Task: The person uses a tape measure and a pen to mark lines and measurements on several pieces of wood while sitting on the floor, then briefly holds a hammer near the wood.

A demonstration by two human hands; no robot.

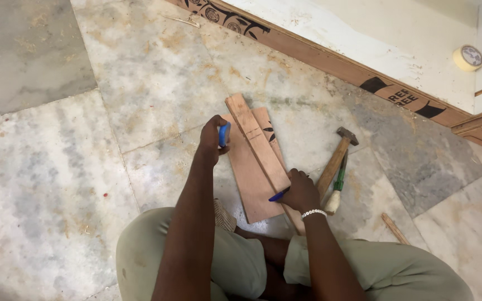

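Note:
A narrow wooden strip point(255, 139) lies slanted on top of a wider plywood piece point(249, 178) on the stone floor in front of my knees. My left hand point(212, 139) is closed around a small blue object point(224, 134) held against the left edge of the wood. Lower down, my right hand point(301, 192), with a beaded bracelet at the wrist, grips a blue pen point(278, 195) whose tip touches the wood near the strip's lower end.
A hammer point(337, 159) with a wooden handle lies on the floor right of the wood, with a green-handled tool point(338, 187) beside it. A long plywood board point(330, 58) runs along the back. A tape roll point(468, 57) sits far right. A thin stick point(395, 228) lies near my right knee.

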